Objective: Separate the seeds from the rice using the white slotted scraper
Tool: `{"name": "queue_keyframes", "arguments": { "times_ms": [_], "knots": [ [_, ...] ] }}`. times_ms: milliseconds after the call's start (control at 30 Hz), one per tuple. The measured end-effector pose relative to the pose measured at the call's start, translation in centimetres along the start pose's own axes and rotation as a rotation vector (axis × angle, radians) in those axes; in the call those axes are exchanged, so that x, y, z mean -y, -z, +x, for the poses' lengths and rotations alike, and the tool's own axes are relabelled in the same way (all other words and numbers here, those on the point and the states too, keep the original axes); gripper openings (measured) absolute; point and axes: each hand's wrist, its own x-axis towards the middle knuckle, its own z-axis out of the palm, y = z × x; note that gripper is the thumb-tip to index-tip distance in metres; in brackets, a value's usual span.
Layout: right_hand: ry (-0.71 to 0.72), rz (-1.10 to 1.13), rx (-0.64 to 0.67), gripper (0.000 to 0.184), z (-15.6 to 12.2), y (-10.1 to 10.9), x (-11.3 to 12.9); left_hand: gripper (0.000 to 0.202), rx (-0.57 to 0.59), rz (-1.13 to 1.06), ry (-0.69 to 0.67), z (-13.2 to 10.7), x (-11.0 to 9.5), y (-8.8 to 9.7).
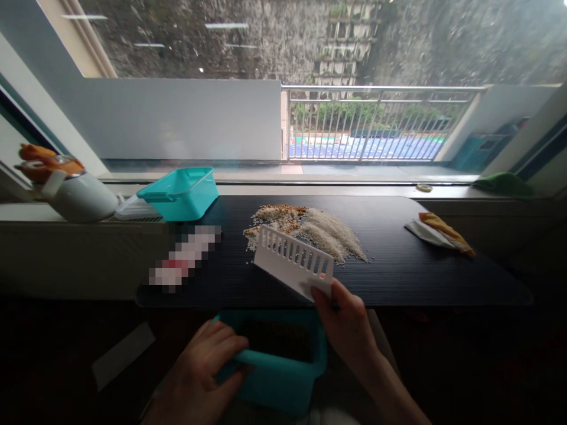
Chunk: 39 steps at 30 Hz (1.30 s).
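Observation:
My right hand (pixel 348 319) grips the right end of a white slotted plastic scraper (pixel 290 267), tilted over the front part of the dark table. Just beyond it lies a spread heap of white rice (pixel 332 230), mixed at its left and back with orange-brown kernels (pixel 283 211). Below the table's front edge, my left hand (pixel 210 369) is closed on the left rim of a teal plastic bin (pixel 279 378). Dark contents fill the bin's shadowed inside, and I cannot make out what they are.
A second teal bin (pixel 186 195) stands at the table's back left, near a white pot (pixel 84 195) with an orange top. A blurred-out packet (pixel 183 260) lies on the left of the table (pixel 398 283). Folded yellow-and-white material (pixel 443 233) lies right; a window sill runs behind.

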Motion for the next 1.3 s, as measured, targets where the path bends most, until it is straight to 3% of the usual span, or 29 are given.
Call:
{"name": "queue_keyframes", "arguments": {
  "times_ms": [133, 233, 533, 733, 1300],
  "knots": [
    [-0.089, -0.146, -0.214, 0.023, 0.8, 3.0, -2.3, 0.022, 0.011, -0.026, 0.040, 0.3, -0.3, -0.1],
    [-0.087, -0.187, -0.260, 0.025, 2.4, 4.6, -3.2, 0.022, 0.028, -0.026, 0.071, 0.4, -0.5, -0.2],
    [0.013, -0.150, -0.096, 0.026, 6.9, 2.4, -3.0, 0.021, 0.029, -0.001, 0.037, 0.6, -0.6, 0.2],
    [-0.007, -0.083, -0.029, 0.024, 6.6, 3.1, -2.9, 0.020, 0.025, -0.013, 0.052, 0.5, -0.5, 0.1],
    [-0.038, 0.038, 0.002, 0.024, 5.8, 3.4, -1.9, 0.023, -0.029, 0.009, 0.029, 0.1, -0.1, 0.4]
  ]
}}
